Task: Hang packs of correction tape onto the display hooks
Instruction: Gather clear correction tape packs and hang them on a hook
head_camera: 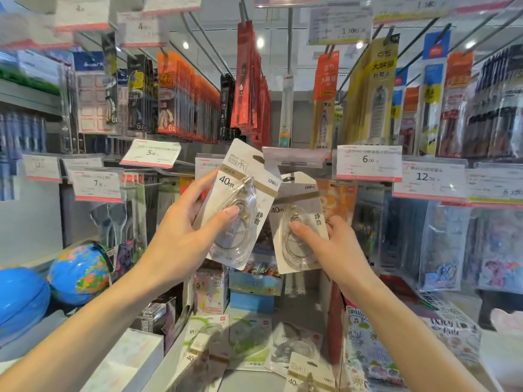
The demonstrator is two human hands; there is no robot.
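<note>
My left hand (184, 233) grips a white pack of correction tape (240, 182) marked 40m, tilted to the right, with my thumb on its clear blister. My right hand (331, 250) holds a second white pack (300, 202) by its lower part, thumb on the blister. That pack's top hole sits just under a clear label holder (294, 157) at the tip of a display hook; whether it is on the hook I cannot tell. More correction tape packs (308, 374) lie on the shelf below.
Hooks above carry red, orange and yellow stationery packs (249, 80). Price tags (368, 162) stick out at hand height on both sides. Two blue globes (79, 273) sit at lower left. Boxes and booklets (368, 346) crowd the bottom shelf.
</note>
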